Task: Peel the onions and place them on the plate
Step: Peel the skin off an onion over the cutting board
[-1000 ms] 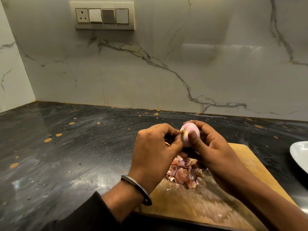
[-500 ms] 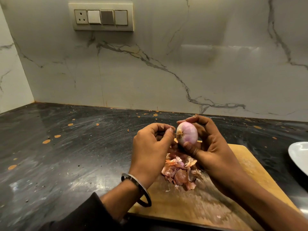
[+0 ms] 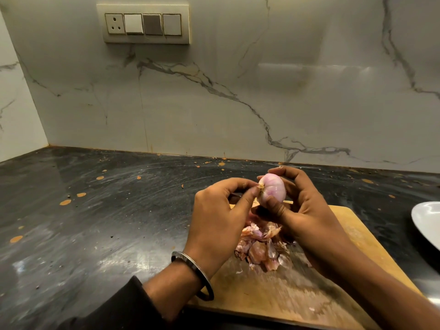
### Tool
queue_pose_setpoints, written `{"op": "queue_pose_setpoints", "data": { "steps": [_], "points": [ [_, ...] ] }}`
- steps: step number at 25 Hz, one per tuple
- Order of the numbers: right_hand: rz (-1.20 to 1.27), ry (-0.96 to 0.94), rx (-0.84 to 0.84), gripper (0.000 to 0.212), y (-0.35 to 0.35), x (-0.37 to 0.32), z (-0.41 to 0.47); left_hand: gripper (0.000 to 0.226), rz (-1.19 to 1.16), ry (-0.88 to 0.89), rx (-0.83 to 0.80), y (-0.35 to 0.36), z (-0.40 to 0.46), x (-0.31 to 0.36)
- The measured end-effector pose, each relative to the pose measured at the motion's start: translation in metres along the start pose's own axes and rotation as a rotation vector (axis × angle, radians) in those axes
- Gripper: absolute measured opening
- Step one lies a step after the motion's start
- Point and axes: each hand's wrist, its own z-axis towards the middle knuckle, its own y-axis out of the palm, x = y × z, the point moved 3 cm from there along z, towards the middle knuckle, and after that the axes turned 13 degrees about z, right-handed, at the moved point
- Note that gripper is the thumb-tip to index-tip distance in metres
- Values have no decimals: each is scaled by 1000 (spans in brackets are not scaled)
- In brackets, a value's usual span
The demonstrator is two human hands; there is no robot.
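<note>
A small pale pink onion (image 3: 273,188), mostly bare of its dry skin, is held above the wooden cutting board (image 3: 297,289). My right hand (image 3: 307,217) grips it, thumb on its near side and fingers curled behind. My left hand (image 3: 219,217) pinches the brown root tuft at the onion's left end with thumb and forefinger. A heap of pink and brown onion skins (image 3: 262,248) lies on the board under the hands. The rim of a white plate (image 3: 426,225) shows at the right edge.
The board lies on a dark, speckled stone counter (image 3: 95,222) that stretches left. A marble wall with a switch panel (image 3: 145,23) rises behind. A steel bangle (image 3: 192,275) circles my left wrist.
Both hands lifted the onion a little and my right hand turned it, showing more of its peeled side. My left fingers stay at the root end.
</note>
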Motion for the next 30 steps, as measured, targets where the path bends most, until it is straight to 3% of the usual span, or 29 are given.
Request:
{"op": "queue_pose_setpoints", "data": {
  "steps": [12,16,20,24,27,30],
  "points": [
    [-277,-164,-9,51,7,3,-4,7,260,102,75,-2,-2,0],
    [-287,-196,-67,54,11,2,-5,9,195,-8,70,-3,1,-1],
    [-208,-161,-51,54,9,1,-4,23,158,-127,-83,3,3,-8],
    [-235,-156,-29,53,6,-2,-4,40,284,-83,-84,2,-1,-6],
    [-223,-158,-40,51,6,-3,-4,16,301,-18,-63,-2,1,-4],
    [-256,-172,-22,51,6,-5,-4,27,214,-26,-66,-1,1,-4]
  ]
}}
